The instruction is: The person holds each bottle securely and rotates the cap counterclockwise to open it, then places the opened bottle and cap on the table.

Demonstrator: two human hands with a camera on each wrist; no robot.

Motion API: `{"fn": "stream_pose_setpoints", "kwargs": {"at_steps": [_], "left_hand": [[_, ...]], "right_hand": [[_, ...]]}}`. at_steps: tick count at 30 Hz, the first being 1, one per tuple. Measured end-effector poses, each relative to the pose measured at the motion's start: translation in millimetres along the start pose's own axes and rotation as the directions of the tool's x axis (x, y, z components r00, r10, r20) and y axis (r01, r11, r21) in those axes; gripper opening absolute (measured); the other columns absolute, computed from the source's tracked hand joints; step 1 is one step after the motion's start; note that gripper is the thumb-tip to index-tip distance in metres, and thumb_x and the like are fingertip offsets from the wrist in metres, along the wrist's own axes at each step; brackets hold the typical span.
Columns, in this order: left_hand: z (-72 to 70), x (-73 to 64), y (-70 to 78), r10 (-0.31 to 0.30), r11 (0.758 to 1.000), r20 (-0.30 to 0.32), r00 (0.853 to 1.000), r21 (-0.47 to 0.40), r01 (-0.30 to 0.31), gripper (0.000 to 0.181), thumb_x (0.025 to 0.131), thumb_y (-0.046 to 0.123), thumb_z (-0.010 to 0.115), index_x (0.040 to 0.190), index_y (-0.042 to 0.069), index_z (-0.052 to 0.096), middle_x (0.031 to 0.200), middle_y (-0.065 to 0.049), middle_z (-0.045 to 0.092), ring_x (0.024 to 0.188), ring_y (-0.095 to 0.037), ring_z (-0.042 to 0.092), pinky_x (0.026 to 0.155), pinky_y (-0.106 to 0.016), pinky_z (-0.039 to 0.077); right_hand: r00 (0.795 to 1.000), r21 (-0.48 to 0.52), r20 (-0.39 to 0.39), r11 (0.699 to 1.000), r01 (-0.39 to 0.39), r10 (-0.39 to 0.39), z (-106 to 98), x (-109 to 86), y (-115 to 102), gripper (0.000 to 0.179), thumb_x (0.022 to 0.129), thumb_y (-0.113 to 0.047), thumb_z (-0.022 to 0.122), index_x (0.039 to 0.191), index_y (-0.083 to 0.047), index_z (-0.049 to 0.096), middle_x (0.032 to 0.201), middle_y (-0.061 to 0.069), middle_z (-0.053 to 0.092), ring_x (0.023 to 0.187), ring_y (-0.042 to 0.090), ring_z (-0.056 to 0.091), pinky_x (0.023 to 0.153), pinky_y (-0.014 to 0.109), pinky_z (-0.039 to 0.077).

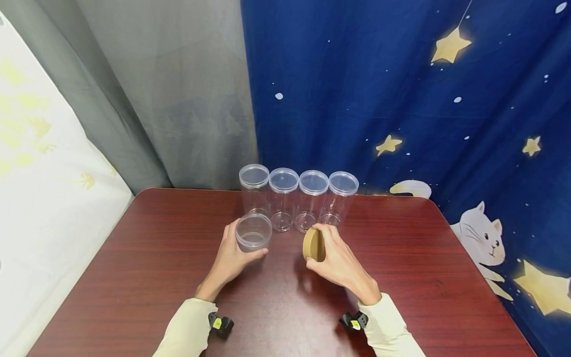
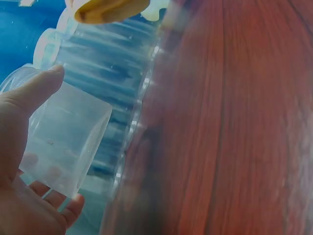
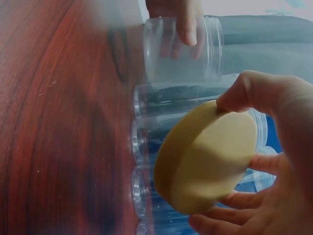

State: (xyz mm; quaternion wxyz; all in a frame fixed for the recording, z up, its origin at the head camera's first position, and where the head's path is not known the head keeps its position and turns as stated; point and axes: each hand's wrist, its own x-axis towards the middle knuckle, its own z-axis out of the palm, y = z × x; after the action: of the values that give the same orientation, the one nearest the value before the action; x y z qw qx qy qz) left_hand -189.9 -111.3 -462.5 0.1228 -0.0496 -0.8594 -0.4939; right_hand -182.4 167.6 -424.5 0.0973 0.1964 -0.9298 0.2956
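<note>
Head cam, L hand: L hand (image 1: 232,259) wraps thumb + fingers round an open, lidless jar (image 1: 254,238), just in front of the row's left end.
Head cam, R hand: R hand (image 1: 337,259) pinches a yellow lid (image 1: 314,244) on edge by its rim, apart from the lidless jar.
Head cam, row: four clear jars (image 1: 284,199) w/ clear lids, upright, close side by side nr the far edge of the table (image 1: 169,258). Risk: a careless swing of either hand cd knock one into its neighbour.
L wrist cam, grip: thumb along the jar's wall, fingertips nr its base; can't tell if base touches table. Risk: smooth plastic, so a slack hold prob. lets it slide; squeezing too hard cd dent it.
R wrist cam, lid: thumb on ribbed edge, fingers opp., flat face twd palm. Risk: rim-only hold, so uneven pressure cd flip it loose.
</note>
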Motion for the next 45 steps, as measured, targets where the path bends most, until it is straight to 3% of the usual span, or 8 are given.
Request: {"fn": "stream_pose_setpoints", "kwargs": {"at_steps": [10,18,23,29,37,45], "left_hand": [[-17.0,6.4,-20.4,0.01,0.998,-0.061,0.998,0.056,-0.006,0.101,0.062,0.029,0.094,0.145,0.011,0.039,0.133,-0.017,0.046,0.122,-0.032,0.046,0.101,-0.05,0.039],[-32.4,9.7,-34.3,-0.077,0.994,-0.11,0.991,0.068,0.085,0.103,0.066,0.026,0.093,0.148,0.007,0.034,0.137,-0.019,0.043,0.125,-0.035,0.043,0.103,-0.052,0.036],[-36.4,10.6,-41.2,-0.109,0.992,-0.152,0.982,0.048,0.118,0.104,0.066,0.023,0.093,0.148,0.005,0.033,0.136,-0.021,0.043,0.124,-0.034,0.043,0.102,-0.048,0.037],[-40.1,12.6,-45.3,-0.142,0.988,-0.159,0.977,0.045,0.151,0.102,0.067,0.024,0.092,0.148,0.006,0.032,0.137,-0.022,0.042,0.124,-0.034,0.043,0.102,-0.048,0.038],[-46.4,15.9,-49.9,-0.178,0.979,-0.149,0.973,0.07,0.19,0.103,0.071,0.029,0.09,0.149,0.004,0.029,0.138,-0.024,0.039,0.125,-0.036,0.039,0.101,-0.052,0.038],[-52.2,17.6,-57.0,-0.233,0.967,-0.172,0.957,0.067,0.248,0.103,0.071,0.031,0.09,0.15,0.005,0.028,0.136,-0.024,0.041,0.126,-0.036,0.038,0.102,-0.053,0.038]], "right_hand": [[0.997,0.042,0.021,0.997,-0.07,0.069,4,-2.9,5,0.075,0.068,-0.027,0.077,0.132,-0.011,0.041,0.118,0.008,0.054,0.092,0.026,0.061,0.082,0.037,0.051],[0.993,0.049,0.059,0.993,-0.107,0.104,7,-6.7,11,0.074,0.069,-0.029,0.08,0.128,-0.012,0.039,0.116,0.008,0.054,0.096,0.026,0.061,0.087,0.039,0.05],[0.992,0.058,0.075,0.992,-0.11,0.106,10,-7.6,14,0.073,0.07,-0.031,0.082,0.126,-0.013,0.04,0.115,0.008,0.055,0.097,0.027,0.061,0.088,0.04,0.05],[0.992,0.075,0.092,0.993,-0.094,0.087,14,-8.6,19,0.072,0.071,-0.033,0.083,0.126,-0.013,0.04,0.11,0.009,0.06,0.096,0.025,0.062,0.087,0.042,0.05],[0.989,0.147,0.132,0.985,-0.089,0.07,15,-8.2,27,0.072,0.073,-0.028,0.084,0.128,-0.01,0.041,0.123,0.009,0.06,0.111,0.027,0.061,0.097,0.045,0.048],[0.974,0.04,0.206,0.993,-0.108,0.098,7,-8.6,31,0.09,0.071,-0.031,0.087,0.143,-0.003,0.041,0.132,0.014,0.058,0.121,0.028,0.054,0.103,0.046,0.045]]}}
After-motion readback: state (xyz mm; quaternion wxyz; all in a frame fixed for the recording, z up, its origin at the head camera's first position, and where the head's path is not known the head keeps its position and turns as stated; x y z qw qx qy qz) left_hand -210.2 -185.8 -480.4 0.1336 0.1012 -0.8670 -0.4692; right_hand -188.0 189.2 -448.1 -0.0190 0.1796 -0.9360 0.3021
